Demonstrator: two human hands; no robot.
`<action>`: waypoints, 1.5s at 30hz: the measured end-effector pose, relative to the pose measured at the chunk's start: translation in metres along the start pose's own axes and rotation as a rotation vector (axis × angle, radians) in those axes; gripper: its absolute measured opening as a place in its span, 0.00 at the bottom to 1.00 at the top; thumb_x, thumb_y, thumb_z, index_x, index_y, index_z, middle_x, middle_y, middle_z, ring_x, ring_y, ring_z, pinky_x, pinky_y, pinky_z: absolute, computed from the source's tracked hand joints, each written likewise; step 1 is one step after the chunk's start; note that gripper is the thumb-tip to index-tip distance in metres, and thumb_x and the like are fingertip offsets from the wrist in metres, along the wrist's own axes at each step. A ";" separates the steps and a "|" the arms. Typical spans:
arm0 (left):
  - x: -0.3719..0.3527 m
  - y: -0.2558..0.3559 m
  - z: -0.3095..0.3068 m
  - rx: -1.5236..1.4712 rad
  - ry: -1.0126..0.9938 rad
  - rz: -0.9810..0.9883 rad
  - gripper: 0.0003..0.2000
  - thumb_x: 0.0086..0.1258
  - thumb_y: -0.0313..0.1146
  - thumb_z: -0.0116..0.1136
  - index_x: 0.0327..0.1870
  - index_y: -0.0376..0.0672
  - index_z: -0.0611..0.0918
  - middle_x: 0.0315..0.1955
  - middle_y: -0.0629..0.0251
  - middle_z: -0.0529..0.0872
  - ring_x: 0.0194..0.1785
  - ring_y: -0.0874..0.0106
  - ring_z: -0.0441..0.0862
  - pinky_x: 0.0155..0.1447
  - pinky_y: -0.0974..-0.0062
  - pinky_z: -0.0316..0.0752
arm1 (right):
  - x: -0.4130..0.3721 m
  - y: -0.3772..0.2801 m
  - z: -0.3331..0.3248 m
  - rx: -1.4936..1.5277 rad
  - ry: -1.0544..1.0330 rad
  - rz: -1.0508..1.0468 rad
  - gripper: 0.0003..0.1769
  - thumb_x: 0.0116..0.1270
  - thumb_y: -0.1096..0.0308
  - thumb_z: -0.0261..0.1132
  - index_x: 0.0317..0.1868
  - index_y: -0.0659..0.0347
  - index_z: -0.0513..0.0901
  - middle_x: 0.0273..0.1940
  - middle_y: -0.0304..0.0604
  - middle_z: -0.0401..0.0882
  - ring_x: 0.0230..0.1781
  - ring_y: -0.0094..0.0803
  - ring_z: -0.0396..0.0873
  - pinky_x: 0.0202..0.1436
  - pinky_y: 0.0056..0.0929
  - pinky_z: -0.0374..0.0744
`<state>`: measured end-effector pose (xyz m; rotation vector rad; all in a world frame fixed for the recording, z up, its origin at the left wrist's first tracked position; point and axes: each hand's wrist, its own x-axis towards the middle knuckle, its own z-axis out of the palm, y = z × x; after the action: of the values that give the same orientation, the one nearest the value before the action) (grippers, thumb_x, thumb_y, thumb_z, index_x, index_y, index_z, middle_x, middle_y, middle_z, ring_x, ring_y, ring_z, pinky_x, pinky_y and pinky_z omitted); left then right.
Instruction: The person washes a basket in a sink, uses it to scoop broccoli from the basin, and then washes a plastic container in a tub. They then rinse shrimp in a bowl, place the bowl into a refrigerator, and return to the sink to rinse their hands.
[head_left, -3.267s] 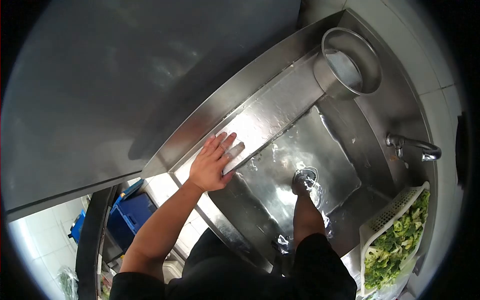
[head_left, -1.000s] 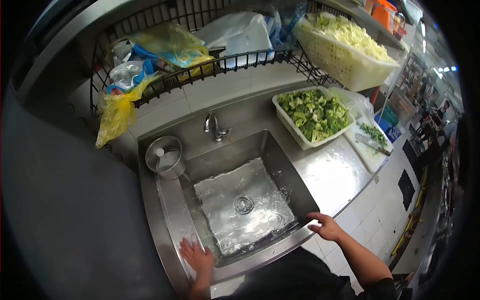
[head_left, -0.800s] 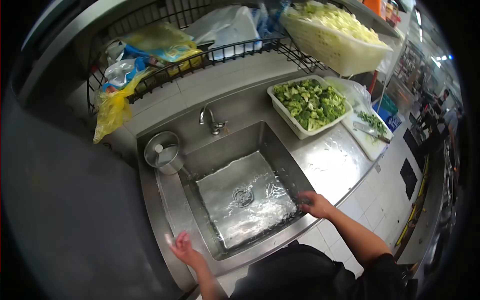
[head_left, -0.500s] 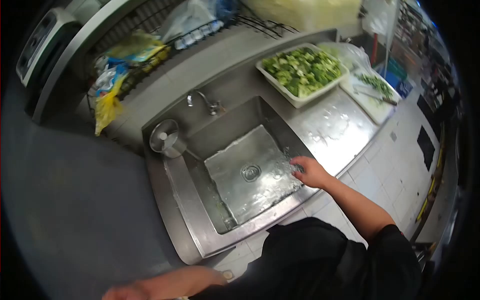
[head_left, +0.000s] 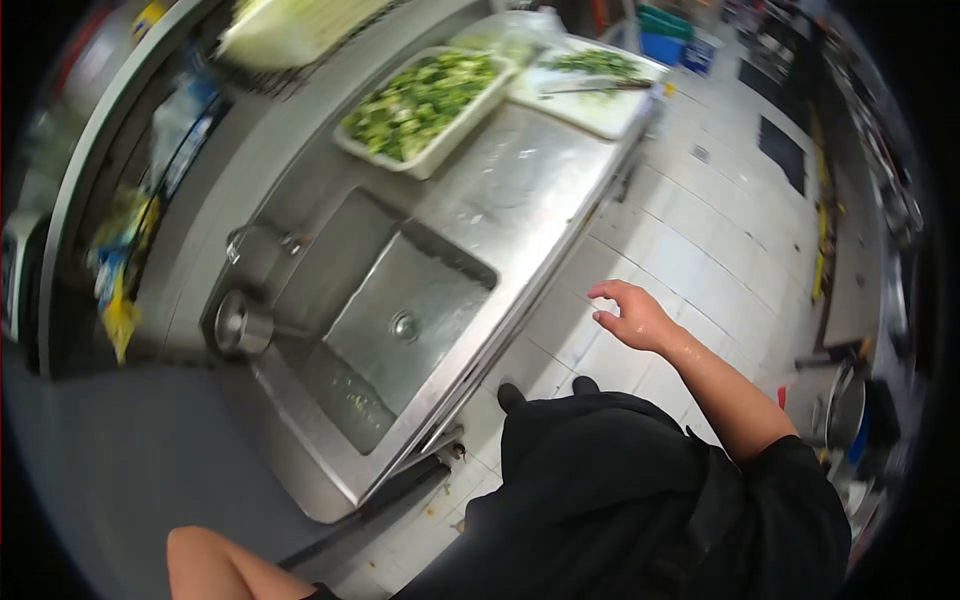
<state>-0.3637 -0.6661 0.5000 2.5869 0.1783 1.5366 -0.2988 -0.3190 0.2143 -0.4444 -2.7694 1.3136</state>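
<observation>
My right hand (head_left: 636, 316) hangs over the tiled floor, right of the counter's front edge. Its thumb and fingers are apart with nothing between them, and the skin looks wet. My left hand is out of frame; only the bent left arm shows at the bottom left. The metal sink (head_left: 345, 400) has shallow water around its drain (head_left: 404, 326). Behind it stand a faucet (head_left: 262, 238) and, at the corner, a round metal pot (head_left: 243, 324). A white tub (head_left: 436, 160) of chopped green vegetables (head_left: 425, 104) sits on the steel counter.
A white cutting board (head_left: 601, 119) holds a knife (head_left: 590, 85) and chopped greens (head_left: 600, 64). A wire shelf with bags is along the wall. Black mats (head_left: 781, 155) lie on the floor; a large metal pot (head_left: 838, 405) stands at the right.
The view has turned and shifted right. My right hand has moved from over the sink's edge to over the floor. My left hand has left the frame.
</observation>
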 end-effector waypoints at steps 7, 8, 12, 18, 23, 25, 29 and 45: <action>-0.013 -0.097 -0.006 -0.522 -0.090 0.189 0.15 0.73 0.42 0.44 0.53 0.45 0.75 0.32 0.53 0.80 0.32 0.63 0.79 0.34 0.74 0.72 | -0.152 0.068 -0.013 0.075 0.383 0.546 0.19 0.58 0.63 0.63 0.50 0.60 0.78 0.51 0.52 0.77 0.51 0.43 0.77 0.54 0.37 0.75; -0.015 -0.109 -0.004 -0.610 -0.103 0.223 0.15 0.73 0.42 0.44 0.53 0.45 0.75 0.32 0.53 0.80 0.32 0.63 0.79 0.33 0.74 0.71 | -0.178 0.070 -0.006 0.088 0.442 0.613 0.19 0.58 0.63 0.63 0.50 0.60 0.78 0.51 0.52 0.77 0.51 0.43 0.77 0.54 0.37 0.75; -0.013 -0.165 0.018 -0.971 -0.155 0.363 0.15 0.72 0.41 0.44 0.52 0.45 0.75 0.31 0.54 0.80 0.31 0.64 0.79 0.32 0.75 0.71 | -0.293 0.057 0.051 0.105 0.675 0.966 0.21 0.59 0.62 0.62 0.51 0.61 0.77 0.50 0.52 0.78 0.50 0.42 0.77 0.52 0.37 0.75; 0.008 -0.210 0.088 -1.475 -0.222 0.626 0.14 0.72 0.41 0.45 0.51 0.45 0.76 0.30 0.55 0.79 0.30 0.65 0.78 0.31 0.76 0.70 | -0.440 -0.033 0.184 0.210 0.739 1.422 0.23 0.57 0.58 0.63 0.52 0.58 0.77 0.49 0.53 0.79 0.49 0.46 0.77 0.53 0.39 0.75; 0.048 -0.214 0.157 -1.797 -0.338 0.784 0.13 0.72 0.40 0.45 0.50 0.45 0.76 0.30 0.56 0.79 0.29 0.65 0.78 0.30 0.76 0.69 | -0.498 -0.113 0.278 0.417 0.969 1.697 0.24 0.56 0.54 0.64 0.51 0.57 0.78 0.48 0.50 0.80 0.50 0.47 0.77 0.54 0.38 0.74; 0.063 -0.208 0.181 -1.872 -0.394 0.835 0.13 0.72 0.40 0.45 0.49 0.45 0.76 0.29 0.56 0.79 0.28 0.66 0.78 0.29 0.76 0.68 | -0.518 -0.126 0.321 0.457 1.018 1.755 0.25 0.57 0.54 0.64 0.52 0.58 0.77 0.49 0.51 0.79 0.49 0.45 0.77 0.54 0.37 0.75; 0.088 -0.190 0.223 -1.980 -0.499 0.935 0.12 0.72 0.40 0.45 0.49 0.45 0.76 0.29 0.57 0.79 0.27 0.67 0.78 0.28 0.77 0.67 | -0.544 -0.140 0.391 0.595 0.886 1.870 0.27 0.56 0.52 0.64 0.52 0.59 0.78 0.50 0.50 0.79 0.53 0.46 0.75 0.57 0.36 0.73; 0.181 -0.046 0.475 -2.647 -0.847 0.957 0.02 0.68 0.30 0.51 0.37 0.48 0.78 0.26 0.63 0.77 0.19 0.74 0.71 0.21 0.76 0.56 | -0.773 -0.217 0.491 0.621 0.924 1.967 0.30 0.57 0.46 0.63 0.54 0.58 0.77 0.46 0.49 0.81 0.52 0.45 0.76 0.56 0.36 0.73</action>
<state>0.1383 -0.6144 0.4235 0.4459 -1.7105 -0.2769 0.3109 -1.0308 0.1297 -2.8039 -0.4736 1.1248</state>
